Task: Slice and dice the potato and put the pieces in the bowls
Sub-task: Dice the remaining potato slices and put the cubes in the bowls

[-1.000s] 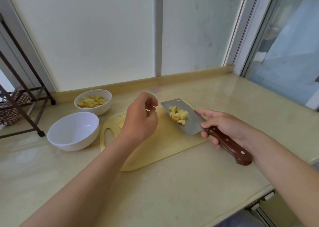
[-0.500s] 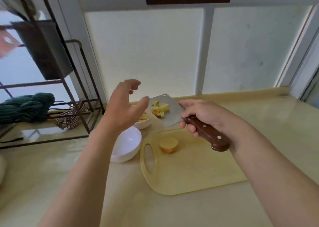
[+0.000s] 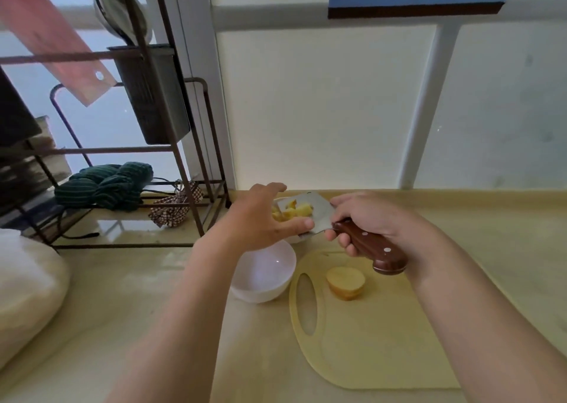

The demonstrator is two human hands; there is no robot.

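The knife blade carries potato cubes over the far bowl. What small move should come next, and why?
Probably sweep the cubes off the blade with the left hand, which is open beside them. The right hand holds the knife over the far bowl, so they should drop in.

Single head view, down over counter (image 3: 122,280)

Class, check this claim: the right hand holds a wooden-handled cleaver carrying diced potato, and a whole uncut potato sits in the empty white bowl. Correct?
Wrong on one point. The head view shows the potato piece on the yellow cutting board, not in the empty white bowl.
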